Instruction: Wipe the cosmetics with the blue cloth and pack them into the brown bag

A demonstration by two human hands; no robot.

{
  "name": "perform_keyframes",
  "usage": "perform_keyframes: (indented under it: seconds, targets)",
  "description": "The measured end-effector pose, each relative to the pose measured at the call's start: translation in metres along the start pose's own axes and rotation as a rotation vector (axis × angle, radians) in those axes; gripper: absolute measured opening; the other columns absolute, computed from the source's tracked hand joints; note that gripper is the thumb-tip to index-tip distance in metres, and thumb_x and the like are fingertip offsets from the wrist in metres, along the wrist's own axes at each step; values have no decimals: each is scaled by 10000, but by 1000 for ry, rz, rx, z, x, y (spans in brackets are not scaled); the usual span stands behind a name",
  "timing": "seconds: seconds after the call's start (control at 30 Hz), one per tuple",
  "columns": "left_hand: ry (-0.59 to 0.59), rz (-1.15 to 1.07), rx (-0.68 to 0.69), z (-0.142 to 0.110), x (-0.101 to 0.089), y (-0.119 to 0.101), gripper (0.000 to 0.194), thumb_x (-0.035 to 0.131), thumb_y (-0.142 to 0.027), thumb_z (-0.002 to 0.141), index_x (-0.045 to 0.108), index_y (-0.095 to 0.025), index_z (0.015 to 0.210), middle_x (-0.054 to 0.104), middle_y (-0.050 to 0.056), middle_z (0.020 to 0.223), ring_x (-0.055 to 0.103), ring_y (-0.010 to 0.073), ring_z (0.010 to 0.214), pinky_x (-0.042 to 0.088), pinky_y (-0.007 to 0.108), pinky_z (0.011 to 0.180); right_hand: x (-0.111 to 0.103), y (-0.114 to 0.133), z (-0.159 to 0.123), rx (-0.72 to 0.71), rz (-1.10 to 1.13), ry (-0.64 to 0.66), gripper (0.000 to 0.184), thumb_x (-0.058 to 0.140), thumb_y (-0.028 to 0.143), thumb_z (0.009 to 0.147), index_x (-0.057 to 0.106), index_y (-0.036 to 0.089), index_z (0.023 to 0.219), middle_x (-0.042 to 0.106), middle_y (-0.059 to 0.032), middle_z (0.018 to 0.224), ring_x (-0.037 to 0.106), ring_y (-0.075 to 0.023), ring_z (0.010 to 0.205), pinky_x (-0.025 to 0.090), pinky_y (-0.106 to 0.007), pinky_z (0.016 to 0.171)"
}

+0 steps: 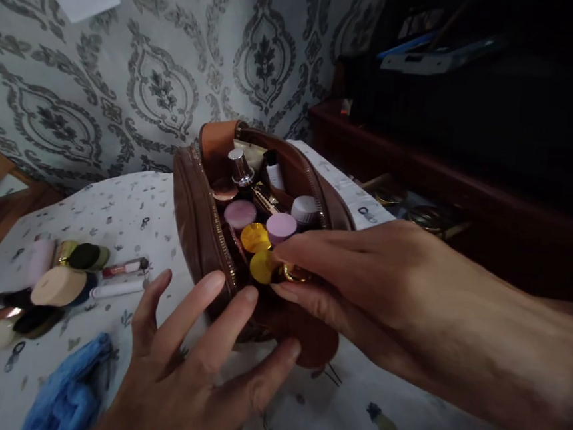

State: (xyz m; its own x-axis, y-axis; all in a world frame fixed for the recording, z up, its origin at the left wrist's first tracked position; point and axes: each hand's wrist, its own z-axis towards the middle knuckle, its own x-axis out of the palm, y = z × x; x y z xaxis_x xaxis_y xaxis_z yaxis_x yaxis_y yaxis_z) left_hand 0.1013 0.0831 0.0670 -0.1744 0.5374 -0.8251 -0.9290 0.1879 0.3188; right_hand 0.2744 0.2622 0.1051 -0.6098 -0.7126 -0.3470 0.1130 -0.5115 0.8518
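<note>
A brown zippered toiletry bag [189, 216] stands unzipped on the table, packed with cosmetics. My right hand [356, 274] reaches in over its right side, thumb and fingers closed around a shiny gold container [295, 273] that they mostly hide. Right beside those fingers are two yellow lids [255, 238] and a lilac lid [281, 226]. Farther back sit a pink lid [240, 215], a grey cap [305, 210] and a silver-capped bottle [240, 167]. My left hand [198, 361] is open, fingers spread, by the bag's near edge, holding nothing.
On the left of the patterned tablecloth [132, 195] lie several cosmetics, among them a beige-lidded jar [59, 287] and a white tube [117, 288]. A crumpled blue cloth [71, 387] is nearer. Behind is a wallpapered wall [215, 55]; dark wooden furniture [373, 145] stands right.
</note>
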Motion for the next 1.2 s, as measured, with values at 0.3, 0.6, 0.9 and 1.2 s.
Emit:
perform_keyframes:
  seconds: [0.3,0.6,0.9,1.2]
  targets:
    - [-74,-60,-21,4,0,-4,352,619,-338,896,614,-415,1240,543,25,1347,327,307,1415,233,605,1173,-4,20,13,-6,-158,223,99,709,174,811,684,222,728,626,49,595,504,-62,441,354,-186,378]
    - [-60,-85,-41,4,-2,-7,355,565,-261,938,606,-379,1269,514,58,1353,292,294,1439,207,601,1166,-20,26,5,15,-109,-71,145,629,317,916,687,217,828,688,15,726,616,-95,588,486,-204,502]
    - [-121,-152,-45,11,-9,-10,235,566,-242,939,579,-149,1155,597,158,1307,377,325,1390,255,584,1132,-16,31,-18,50,76,2,125,630,322,919,708,232,883,607,33,652,515,-58,489,425,-157,408]
    - [-179,-271,-176,21,-23,-30,275,441,-326,991,580,-128,1122,649,148,1207,424,333,1323,270,525,1092,7,50,-41,89,113,-24,243,578,397,943,692,183,959,613,2,674,544,-78,492,447,-178,414]
